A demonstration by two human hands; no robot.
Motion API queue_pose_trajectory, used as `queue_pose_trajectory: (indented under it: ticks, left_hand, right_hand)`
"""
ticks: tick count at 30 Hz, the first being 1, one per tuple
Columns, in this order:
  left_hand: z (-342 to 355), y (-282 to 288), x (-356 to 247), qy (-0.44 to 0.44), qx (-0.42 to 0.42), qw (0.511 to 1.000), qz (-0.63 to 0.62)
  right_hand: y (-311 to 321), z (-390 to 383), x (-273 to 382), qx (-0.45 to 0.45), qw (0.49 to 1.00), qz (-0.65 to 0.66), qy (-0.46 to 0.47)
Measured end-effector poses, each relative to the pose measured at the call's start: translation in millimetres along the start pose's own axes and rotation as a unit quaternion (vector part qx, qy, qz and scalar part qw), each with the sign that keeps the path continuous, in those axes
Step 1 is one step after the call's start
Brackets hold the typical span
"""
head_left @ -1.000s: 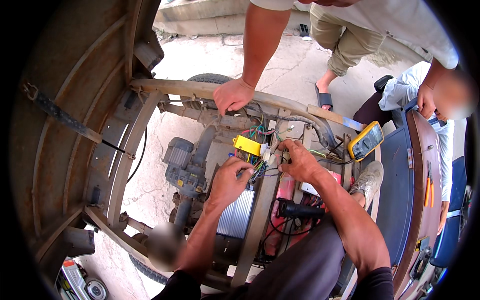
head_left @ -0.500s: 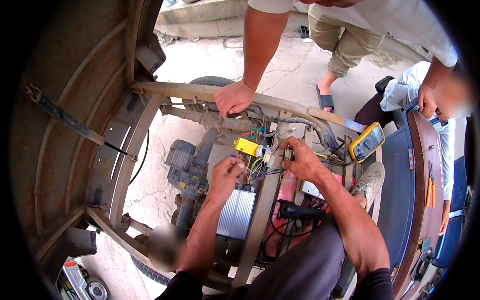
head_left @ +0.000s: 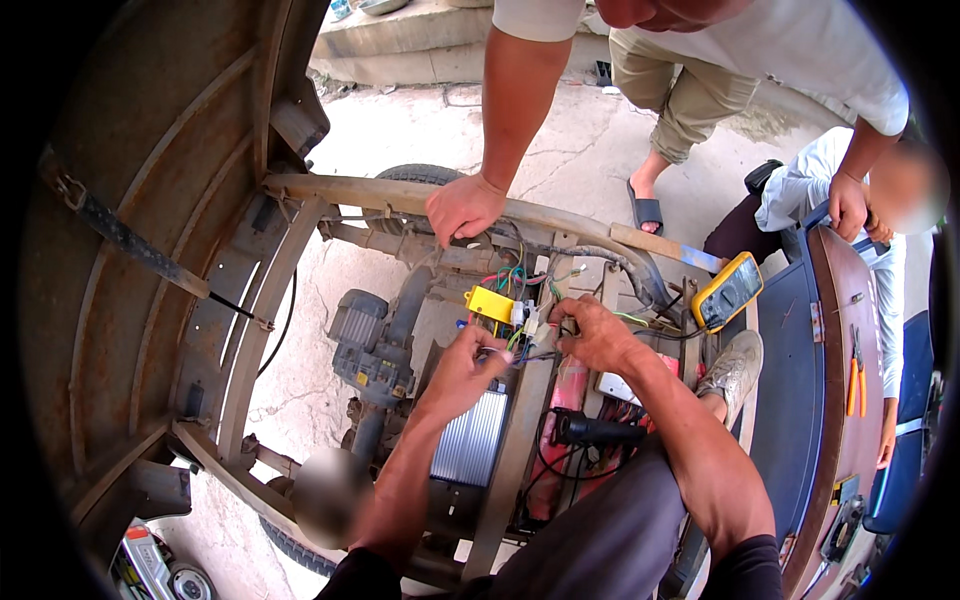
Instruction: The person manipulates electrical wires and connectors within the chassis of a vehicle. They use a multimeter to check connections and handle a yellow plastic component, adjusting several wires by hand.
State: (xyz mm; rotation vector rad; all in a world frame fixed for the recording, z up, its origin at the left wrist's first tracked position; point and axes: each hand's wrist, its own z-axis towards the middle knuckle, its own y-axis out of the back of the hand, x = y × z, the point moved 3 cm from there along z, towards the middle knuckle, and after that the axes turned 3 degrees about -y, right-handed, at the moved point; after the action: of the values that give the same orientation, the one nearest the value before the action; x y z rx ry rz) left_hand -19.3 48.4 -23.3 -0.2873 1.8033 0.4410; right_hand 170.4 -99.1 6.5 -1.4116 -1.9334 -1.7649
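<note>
My left hand [head_left: 462, 372] is closed, thumb and fingertips pinching thin wires [head_left: 515, 352] beside the wiring bundle. Across the bundle, my right hand [head_left: 600, 338] is curled with its fingertips together next to white plug connectors [head_left: 533, 322]. Whatever lies between those fingertips is hidden. A yellow box-shaped module [head_left: 491, 304] with coloured leads sits just beyond my left hand. Below that hand is a silver finned controller [head_left: 470, 438], set in the vehicle's metal frame [head_left: 515, 450].
A co-worker's fist [head_left: 466, 208] rests on the far frame rail. A yellow multimeter [head_left: 728, 291] leans at the right, near a shoe [head_left: 733, 372]. Orange-handled pliers [head_left: 856, 385] lie on a brown panel [head_left: 830, 440]. The raised rusty bed [head_left: 150, 200] stands left, with a motor [head_left: 372, 345] below.
Both my hands have shifted slightly nearer to me along the wiring. My right hand's fingers have curled in more. The co-worker's fist stays on the rail.
</note>
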Motion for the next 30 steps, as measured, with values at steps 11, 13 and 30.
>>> queue_pose_trajectory:
  ticks: [11,13,30]
  left_hand:
    - [10,-16,-15,-0.033,-0.150,0.949,0.276]
    - [9,-14,-19,-0.016,-0.171,0.951,0.256]
    - [13,-11,-8,-0.027,-0.177,0.972,0.152]
  right_hand:
    - [-3,3,-6,-0.025,0.998,0.046,-0.026]
    - [2,2,-12,-0.013,0.998,0.060,-0.032]
    - [14,-11,38,-0.078,0.991,-0.108,-0.031]
